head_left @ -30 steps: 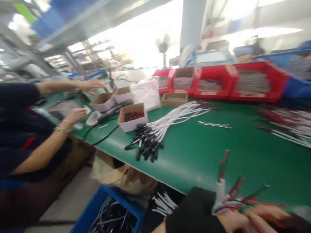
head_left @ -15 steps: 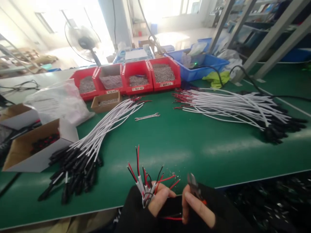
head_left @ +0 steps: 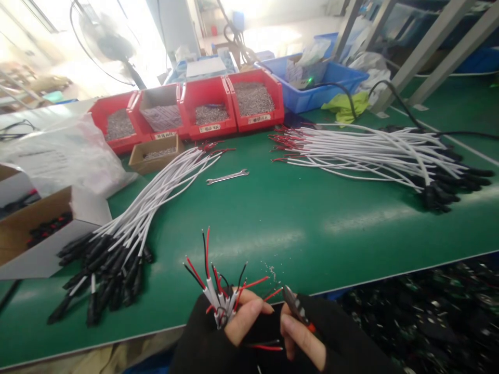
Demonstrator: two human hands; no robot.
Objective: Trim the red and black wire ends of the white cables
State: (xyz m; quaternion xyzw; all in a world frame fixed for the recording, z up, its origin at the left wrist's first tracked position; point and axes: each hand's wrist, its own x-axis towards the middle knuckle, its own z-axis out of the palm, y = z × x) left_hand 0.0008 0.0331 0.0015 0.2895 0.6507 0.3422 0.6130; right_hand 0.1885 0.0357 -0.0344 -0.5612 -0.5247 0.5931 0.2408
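Note:
My left hand (head_left: 246, 318) is closed around a bunch of white cables (head_left: 212, 295) at the bench's front edge. Their stripped ends fan out into red and black wires, several pointing up and a few to the right. In my right hand (head_left: 302, 335) is a pair of cutting pliers (head_left: 295, 304) with orange-red on the handle, jaws pointing up and left. The jaws are close to the tip of one red wire (head_left: 273, 294); whether they touch it I cannot tell. Small clippings (head_left: 273, 270) lie on the green bench just beyond.
White cables with black connectors lie in a left pile (head_left: 144, 208) and a right pile (head_left: 362, 153). Between them rests a spanner (head_left: 227, 177). Behind stand red bins (head_left: 208, 128) of small metal parts, a small cardboard box (head_left: 156, 162) and a blue crate (head_left: 307, 98). An open carton (head_left: 88, 210) is at left.
The pliers have come closer to the red wire's tip on the left hand's bunch. The whole view has shifted a little, so the bench items appear further left and higher.

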